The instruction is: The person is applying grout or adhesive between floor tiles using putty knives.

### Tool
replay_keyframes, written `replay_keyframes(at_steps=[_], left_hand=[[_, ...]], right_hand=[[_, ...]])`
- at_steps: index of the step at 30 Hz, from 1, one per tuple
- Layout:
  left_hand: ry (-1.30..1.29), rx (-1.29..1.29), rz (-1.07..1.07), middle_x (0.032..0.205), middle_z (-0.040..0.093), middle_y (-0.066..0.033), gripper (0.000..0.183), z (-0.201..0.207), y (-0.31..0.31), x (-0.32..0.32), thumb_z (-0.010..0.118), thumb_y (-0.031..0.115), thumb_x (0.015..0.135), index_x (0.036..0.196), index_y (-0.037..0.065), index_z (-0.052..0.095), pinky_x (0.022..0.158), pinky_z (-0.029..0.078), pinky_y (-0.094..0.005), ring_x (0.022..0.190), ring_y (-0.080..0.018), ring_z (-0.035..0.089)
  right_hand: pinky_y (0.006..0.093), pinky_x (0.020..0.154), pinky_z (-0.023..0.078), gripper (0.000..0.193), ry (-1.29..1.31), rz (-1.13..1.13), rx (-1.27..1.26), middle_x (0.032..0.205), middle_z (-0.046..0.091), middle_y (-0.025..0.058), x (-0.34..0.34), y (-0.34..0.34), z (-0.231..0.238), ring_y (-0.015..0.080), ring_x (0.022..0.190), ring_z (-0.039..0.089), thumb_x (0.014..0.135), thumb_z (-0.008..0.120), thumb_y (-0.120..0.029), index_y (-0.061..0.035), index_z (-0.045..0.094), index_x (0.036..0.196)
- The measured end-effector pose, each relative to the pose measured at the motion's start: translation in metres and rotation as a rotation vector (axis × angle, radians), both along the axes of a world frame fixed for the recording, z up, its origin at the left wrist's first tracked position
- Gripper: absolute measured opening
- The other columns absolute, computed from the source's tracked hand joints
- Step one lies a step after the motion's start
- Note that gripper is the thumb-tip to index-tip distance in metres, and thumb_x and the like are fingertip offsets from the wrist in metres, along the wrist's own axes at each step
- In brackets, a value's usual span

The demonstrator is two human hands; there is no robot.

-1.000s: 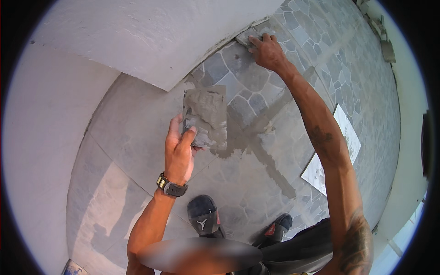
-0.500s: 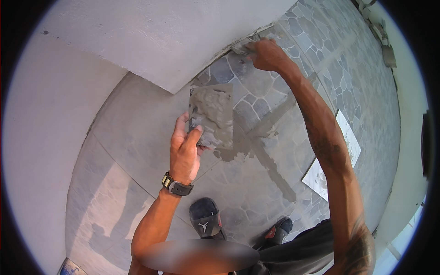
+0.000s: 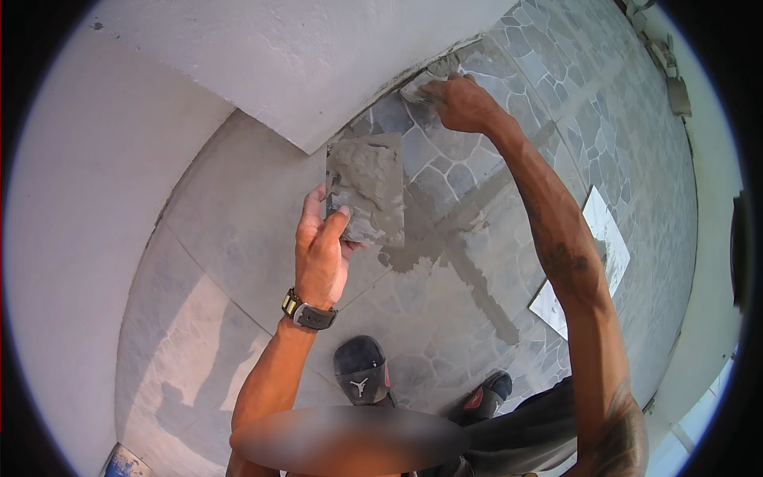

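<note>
My left hand (image 3: 322,242) grips the near edge of a flat rectangular board (image 3: 331,179), its thumb pressed on top. A thick layer of wet grey mortar (image 3: 367,179) covers most of the board. Farther off and to the right, my right hand (image 3: 467,103) is closed on a small flat spreader (image 3: 420,89) smeared with grey paste. The spreader sits at the floor's edge beside the base of the white wall; its handle is hidden by my fingers. Fresh grey mortar also fills crossing joints (image 3: 477,290) in the stone-patterned floor tiles (image 3: 457,171).
A white wall (image 3: 262,63) juts out at the upper left, with a corner low to the floor. To the right, partly behind my right forearm, lies a white panel (image 3: 608,230) with grey smears. My sandalled feet (image 3: 362,370) are close below. A blue-and-white container (image 3: 125,463) stands at the lower left.
My right hand has drawn the spreader slightly nearer along the wall's base. The board in my left hand has shifted slightly away and tilted a little; my left hand still grips it.
</note>
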State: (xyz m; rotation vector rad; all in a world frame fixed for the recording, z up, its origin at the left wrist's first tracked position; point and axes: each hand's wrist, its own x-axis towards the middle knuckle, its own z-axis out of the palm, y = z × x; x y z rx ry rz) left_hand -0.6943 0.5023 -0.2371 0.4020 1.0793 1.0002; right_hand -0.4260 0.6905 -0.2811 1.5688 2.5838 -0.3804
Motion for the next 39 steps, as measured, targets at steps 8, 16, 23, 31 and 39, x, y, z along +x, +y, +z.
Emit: replay_keyframes(at_steps=[8, 16, 23, 31, 39], left_hand=[[0.02, 0.002, -0.021, 0.112, 0.06, -0.0043, 0.047, -0.004, -0.002, -0.017, 0.051, 0.013, 0.093, 0.138, 0.006, 0.04, 0.071, 0.047, -0.0291, 0.091, -0.0132, 0.059], [-0.078, -0.047, 0.055, 0.112, 0.061, -0.0073, 0.046, -0.016, 0.014, 0.006, 0.05, 0.011, 0.093, 0.137, 0.004, 0.036, 0.073, 0.049, -0.0317, 0.092, -0.0152, 0.061], [-0.215, 0.039, 0.087, 0.106, 0.061, -0.0032, 0.044, 0.015, 0.025, 0.048, 0.054, 0.012, 0.091, 0.133, 0.008, 0.043, 0.072, 0.047, -0.0286, 0.088, -0.0122, 0.058], [-0.062, 0.132, 0.077, 0.106, 0.063, -0.0051, 0.048, 0.035, 0.019, 0.069, 0.052, 0.012, 0.092, 0.137, 0.005, 0.037, 0.073, 0.05, -0.0306, 0.091, -0.0129, 0.06], [-0.01, 0.027, 0.002, 0.112, 0.061, -0.0047, 0.046, 0.033, -0.012, 0.046, 0.049, 0.01, 0.093, 0.138, 0.005, 0.04, 0.073, 0.048, -0.0276, 0.092, -0.0124, 0.059]], right_hand=[[0.0383, 0.08, 0.051, 0.049, 0.478, -0.748, -0.232, 0.101, 0.067, 0.0179, 0.039, -0.021, 0.063, 0.0246, 0.084, 0.064, 0.102, 0.045, -0.037, 0.0043, 0.059, 0.124], [0.0334, 0.082, 0.053, 0.048, 0.99, -0.451, -0.336, 0.108, 0.065, 0.0166, 0.016, -0.104, 0.091, 0.0236, 0.089, 0.065, 0.101, 0.05, -0.036, 0.0029, 0.055, 0.129], [0.0424, 0.092, 0.051, 0.057, 0.711, 0.009, 0.175, 0.132, 0.052, 0.0182, 0.0, -0.161, 0.102, 0.0307, 0.112, 0.057, 0.081, 0.071, -0.012, -0.0134, 0.054, 0.136], [0.0438, 0.094, 0.048, 0.04, 0.401, -0.089, 0.177, 0.126, 0.054, 0.0175, 0.074, -0.172, 0.083, 0.0344, 0.113, 0.054, 0.087, 0.065, -0.009, -0.0089, 0.057, 0.127], [0.0486, 0.082, 0.051, 0.022, -0.055, -0.382, 0.228, 0.089, 0.066, 0.0279, 0.095, -0.002, 0.058, 0.0421, 0.091, 0.064, 0.077, 0.061, -0.016, -0.0003, 0.064, 0.092]])
